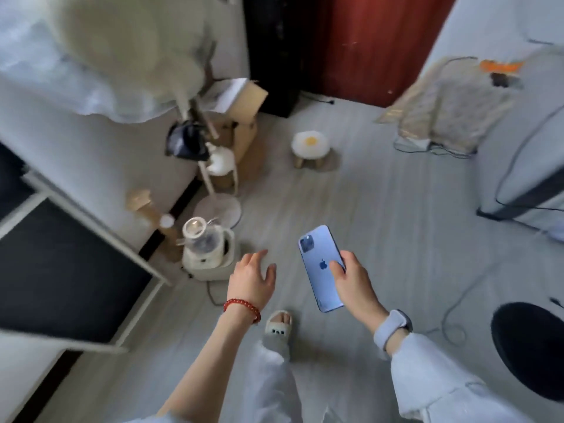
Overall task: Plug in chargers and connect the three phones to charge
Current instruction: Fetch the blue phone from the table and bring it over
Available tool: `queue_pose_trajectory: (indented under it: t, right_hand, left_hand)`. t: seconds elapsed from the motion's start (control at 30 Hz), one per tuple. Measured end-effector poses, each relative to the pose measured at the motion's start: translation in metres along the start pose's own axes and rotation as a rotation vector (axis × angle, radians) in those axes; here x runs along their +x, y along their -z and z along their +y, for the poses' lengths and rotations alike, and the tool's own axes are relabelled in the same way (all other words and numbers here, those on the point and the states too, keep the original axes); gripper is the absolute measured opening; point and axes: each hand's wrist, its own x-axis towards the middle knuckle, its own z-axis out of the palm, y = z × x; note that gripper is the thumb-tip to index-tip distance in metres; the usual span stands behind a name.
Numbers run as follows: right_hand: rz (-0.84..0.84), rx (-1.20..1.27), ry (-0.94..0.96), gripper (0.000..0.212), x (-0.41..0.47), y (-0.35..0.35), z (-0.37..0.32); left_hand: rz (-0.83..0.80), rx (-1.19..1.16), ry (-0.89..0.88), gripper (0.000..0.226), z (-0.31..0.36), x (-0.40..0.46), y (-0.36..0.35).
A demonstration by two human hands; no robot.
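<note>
A blue phone [320, 264] is held back side up in my right hand [354, 282], thumb on its back and fingers curled round its right edge, above the pale floor. My left hand [251, 277] hovers beside it on the left with relaxed fingers, empty, a red bead bracelet on its wrist. A thin grey cable [454, 312] lies looped on the floor to the right. No charger, socket or other phone is visible.
A white kettle appliance [207, 248] stands on the floor left of my hands, by a white-framed black unit [76, 270]. Further off are a small egg-pattern stool [311, 148], a cardboard box [244, 117] and a fan base [218, 209]. A black round seat [531, 349] is at right.
</note>
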Motion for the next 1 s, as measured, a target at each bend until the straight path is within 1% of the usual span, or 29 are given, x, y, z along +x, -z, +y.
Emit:
queue_pose_trajectory:
  t: [0.1,0.23,0.33,0.5,0.6,0.7,0.77,0.87,1.0]
  right_hand:
    - [0.080,0.056,-0.050,0.003,0.077,0.022,-0.017]
    - [0.143,0.061,-0.108,0.002,0.168,0.060,-0.040]
    - [0.217,0.087,-0.134,0.006,0.226,0.099,-0.047]
    - [0.370,0.146,-0.179,0.004,0.316,0.177,-0.033]
    - [0.410,0.162,-0.201,0.003,0.383,0.233,-0.008]
    - [0.440,0.185,-0.206,0.005,0.459,0.291,0.017]
    - [0.452,0.175,-0.213,0.010,0.514,0.337,0.033]
    - [0.486,0.149,-0.238,0.006,0.582,0.398,0.045]
    - [0.505,0.164,-0.273,0.016,0.666,0.464,0.057]
  left_hand:
    - [-0.057,0.018,-0.101,0.040,0.039,0.092,-0.005]
    - [-0.094,0.028,-0.221,0.040,0.102,0.202,-0.005]
    - [-0.132,0.041,-0.277,0.041,0.158,0.276,-0.013]
    - [-0.233,0.042,-0.410,0.041,0.268,0.373,-0.061]
    - [-0.262,0.030,-0.495,0.040,0.342,0.431,-0.106]
    - [-0.287,0.034,-0.539,0.041,0.415,0.489,-0.150]
    - [-0.316,0.047,-0.532,0.042,0.469,0.529,-0.179]
    - [-0.355,0.053,-0.555,0.042,0.540,0.577,-0.209]
    - [-0.339,-0.002,-0.538,0.041,0.609,0.644,-0.234]
